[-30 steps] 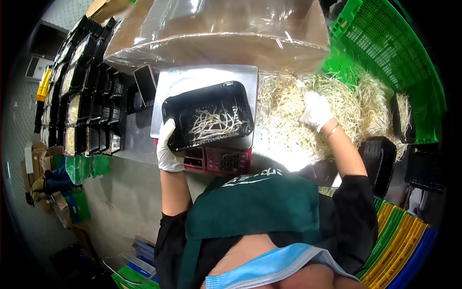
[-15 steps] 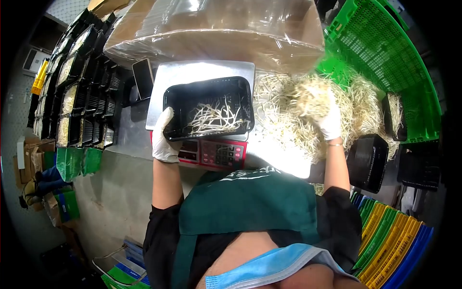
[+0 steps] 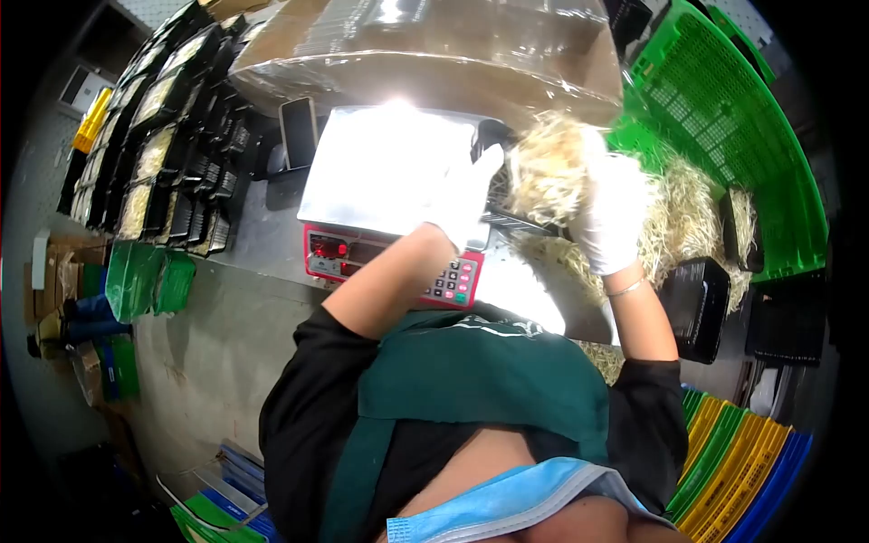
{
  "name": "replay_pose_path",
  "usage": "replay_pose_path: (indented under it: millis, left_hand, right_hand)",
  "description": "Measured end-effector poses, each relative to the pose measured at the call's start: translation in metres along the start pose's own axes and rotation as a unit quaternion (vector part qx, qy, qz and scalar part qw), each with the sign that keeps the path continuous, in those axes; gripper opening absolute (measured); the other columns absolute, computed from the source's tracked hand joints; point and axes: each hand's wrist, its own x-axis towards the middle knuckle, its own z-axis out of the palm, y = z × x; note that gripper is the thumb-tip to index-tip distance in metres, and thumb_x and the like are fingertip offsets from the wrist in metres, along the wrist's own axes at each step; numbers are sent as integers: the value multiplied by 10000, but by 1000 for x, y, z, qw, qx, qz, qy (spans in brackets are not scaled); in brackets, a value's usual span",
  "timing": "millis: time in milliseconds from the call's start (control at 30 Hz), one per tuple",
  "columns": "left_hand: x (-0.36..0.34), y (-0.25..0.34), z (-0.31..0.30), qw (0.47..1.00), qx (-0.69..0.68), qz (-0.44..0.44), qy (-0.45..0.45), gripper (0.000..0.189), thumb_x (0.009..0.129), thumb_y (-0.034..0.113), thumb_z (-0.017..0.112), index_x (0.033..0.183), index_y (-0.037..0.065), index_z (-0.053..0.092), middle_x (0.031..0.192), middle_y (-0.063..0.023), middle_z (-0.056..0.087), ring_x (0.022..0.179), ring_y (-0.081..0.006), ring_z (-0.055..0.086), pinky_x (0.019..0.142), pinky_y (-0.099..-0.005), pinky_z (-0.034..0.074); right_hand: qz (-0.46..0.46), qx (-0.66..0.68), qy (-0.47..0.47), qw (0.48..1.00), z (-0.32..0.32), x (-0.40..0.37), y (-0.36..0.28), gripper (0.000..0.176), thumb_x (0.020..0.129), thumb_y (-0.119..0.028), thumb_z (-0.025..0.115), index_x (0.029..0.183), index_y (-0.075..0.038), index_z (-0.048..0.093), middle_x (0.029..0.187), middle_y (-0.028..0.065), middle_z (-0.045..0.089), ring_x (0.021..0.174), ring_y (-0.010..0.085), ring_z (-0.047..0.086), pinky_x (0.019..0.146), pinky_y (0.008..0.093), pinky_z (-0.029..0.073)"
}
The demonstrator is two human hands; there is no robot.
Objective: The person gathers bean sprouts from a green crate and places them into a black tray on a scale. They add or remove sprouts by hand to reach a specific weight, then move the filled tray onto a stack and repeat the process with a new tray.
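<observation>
My left hand [image 3: 460,201], in a white glove, grips the side of a black plastic tray [image 3: 491,134] at the right edge of the scale. The tray looks tilted, and most of its inside is hidden. In my gloved right hand [image 3: 612,213] is a large clump of bean sprouts [image 3: 548,167], held against or just over the tray; motion blurs it. The scale [image 3: 385,167] has a bare metal platform and a red front with keys. Loose bean sprouts [image 3: 683,204] are heaped to the right of my right hand.
Stacked black trays of sprouts [image 3: 149,172] stand at left, near a phone [image 3: 299,133]. A plastic-wrapped carton [image 3: 425,77] is behind the scale. A green crate [image 3: 724,109] leans at right, beside an upended black tray [image 3: 695,308]. Coloured crates [image 3: 738,466] stack at lower right.
My left hand has carried the black tray off the scale platform to the right. The right hand has raised a clump of sprouts from the heap and brought it to the tray.
</observation>
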Motion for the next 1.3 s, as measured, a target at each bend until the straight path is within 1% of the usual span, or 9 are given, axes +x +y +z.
replay_pose_path:
  millis: [200, 300, 367, 433, 600, 700, 833, 1000, 1300]
  left_hand:
    - [-8, -43, -30, 987, -74, 14, 142, 604, 928, 278, 549, 1400, -17, 315, 1343, -189, 438, 1189, -256, 465, 997, -344, 396]
    - [3, -48, -73, 981, 68, 165, 81, 560, 955, 367, 486, 1381, 22, 370, 1356, -231, 441, 1220, -369, 453, 1045, -404, 347]
    - [-4, -6, -71, 979, 152, 48, 131, 633, 925, 448, 490, 1398, 49, 359, 1357, -244, 434, 1221, -397, 440, 1051, -398, 342]
    - [2, 29, -50, 950, 286, 109, 59, 770, 867, 541, 512, 1408, 25, 326, 1353, -247, 435, 1212, -396, 448, 1043, -398, 345]
    - [-6, 21, -34, 784, 507, 359, -10, 984, 677, 603, 690, 1413, 55, 334, 1286, -197, 507, 1163, -376, 481, 1006, -419, 368]
    - [-12, 22, -32, 749, 569, 338, -36, 1018, 651, 664, 671, 1375, 13, 374, 1234, -187, 541, 1111, -361, 513, 958, -422, 399]
    - [-1, 24, -29, 752, 617, 196, -123, 1032, 619, 728, 645, 1307, -17, 452, 1094, -183, 573, 978, -327, 539, 864, -412, 444]
    - [-1, 20, -34, 740, 633, 183, -136, 1089, 606, 734, 644, 1347, -29, 410, 1123, -191, 566, 1005, -336, 538, 865, -414, 451]
    - [0, 35, -44, 733, 636, 143, -195, 1043, 660, 711, 624, 1343, -48, 410, 1134, -221, 564, 1015, -356, 544, 893, -424, 440]
  right_hand:
    - [51, 407, -196, 891, 87, 19, -38, 404, 822, -86, 528, 1223, -61, 568, 936, 189, 640, 802, 326, 601, 713, 407, 467]
    - [-16, 222, -261, 939, 66, 39, -57, 294, 875, -159, 515, 1141, -74, 607, 913, 182, 655, 793, 310, 626, 709, 394, 486]
    - [140, 344, -326, 869, 63, 51, -67, 215, 876, -197, 527, 1015, -82, 645, 797, 174, 646, 781, 303, 627, 689, 380, 489]
    - [-174, 64, -229, 955, 65, 55, -63, 255, 867, -266, 545, 1021, -79, 627, 791, 141, 639, 855, 289, 625, 720, 359, 479]
    - [-143, 113, -398, 899, 50, 70, -34, 765, 684, -596, 633, 1214, -58, 504, 1194, 141, 546, 1231, 338, 437, 1104, 500, 180]
    - [-98, 6, -476, 874, 23, 72, -18, 899, 548, -527, 753, 1288, -110, 458, 1232, 179, 519, 1271, 355, 396, 1115, 515, 130]
    - [44, 24, -582, 811, 15, 75, -19, 878, 588, -298, 788, 1334, -72, 386, 1135, 207, 536, 1165, 349, 484, 992, 419, 406]
    - [-23, 162, -365, 916, 28, 40, -9, 604, 744, -71, 578, 1312, 9, 387, 1057, 230, 571, 945, 387, 602, 832, 429, 492]
    - [9, 72, -486, 871, -4, 70, 4, 679, 739, -203, 742, 1322, -40, 435, 983, 197, 637, 870, 325, 649, 774, 358, 539]
